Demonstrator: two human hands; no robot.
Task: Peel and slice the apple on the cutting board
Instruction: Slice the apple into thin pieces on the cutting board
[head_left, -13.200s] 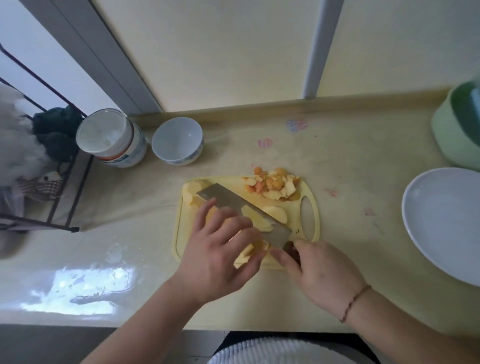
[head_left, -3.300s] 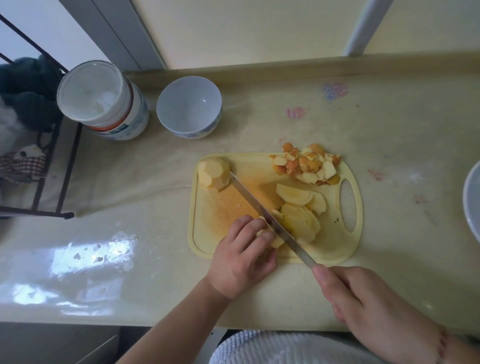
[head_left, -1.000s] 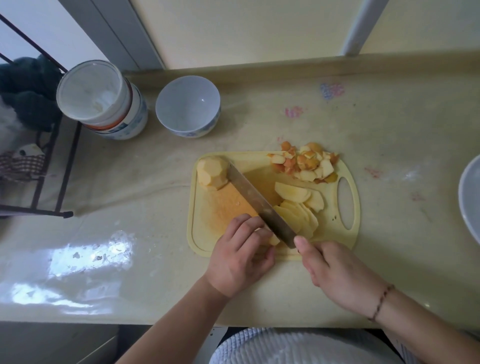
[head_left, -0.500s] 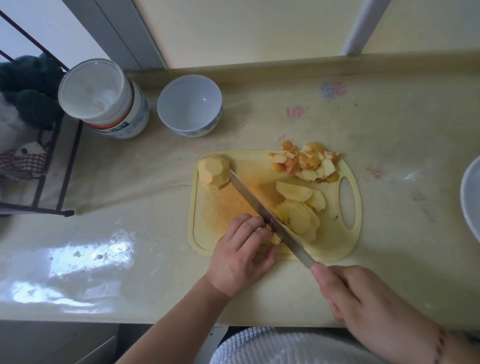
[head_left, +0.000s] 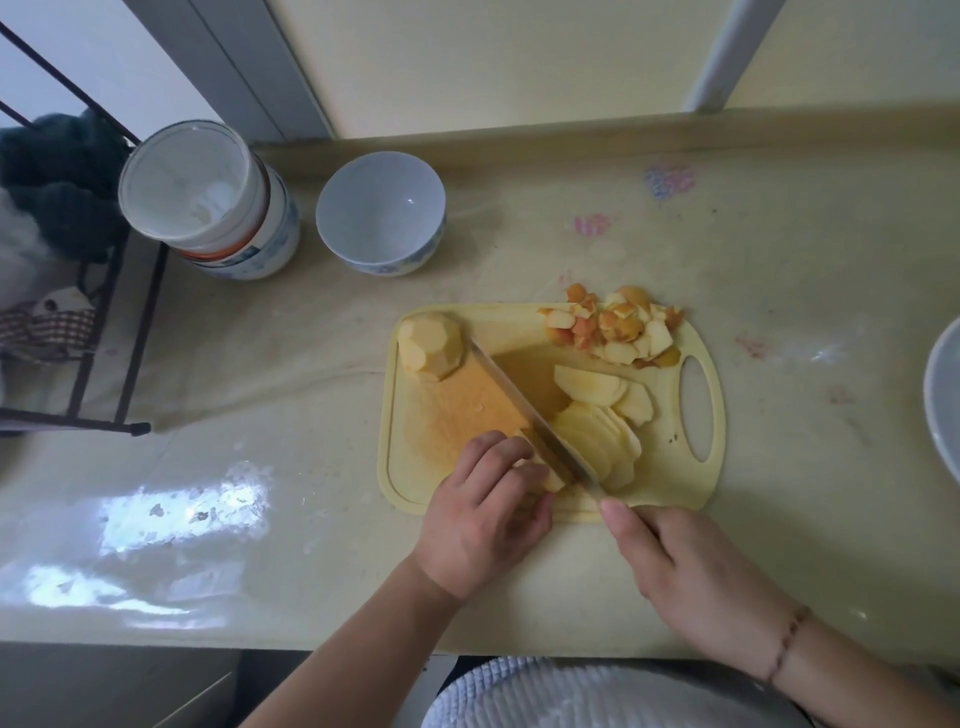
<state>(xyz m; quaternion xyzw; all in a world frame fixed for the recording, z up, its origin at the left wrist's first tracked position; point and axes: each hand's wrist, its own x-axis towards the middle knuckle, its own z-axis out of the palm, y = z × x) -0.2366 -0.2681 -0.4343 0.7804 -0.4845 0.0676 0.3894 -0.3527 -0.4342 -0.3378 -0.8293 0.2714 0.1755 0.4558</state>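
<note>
A yellow cutting board (head_left: 670, 483) lies on the counter. My left hand (head_left: 483, 514) grips a small peeled apple piece (head_left: 551, 480) at the board's near edge. My right hand (head_left: 685, 571) holds a cleaver (head_left: 524, 405), its blade set against that piece and running diagonally toward the far left. Several pale slices (head_left: 597, 431) are fanned out to the right of the blade. A larger peeled apple chunk (head_left: 431, 345) sits at the board's far left corner. A heap of red-orange peel scraps (head_left: 613, 327) lies at the far right corner.
A white bowl (head_left: 382, 213) and a stack of bowls (head_left: 208, 197) stand at the back left. A black wire rack (head_left: 104, 364) with cloths is at the left edge. A white plate (head_left: 943, 405) shows at the right edge. The wall runs behind.
The cleaver has tilted and shifted forward again onto the apple piece after a pull-back stroke; my right hand moved closer to the board. My left hand has barely moved.
</note>
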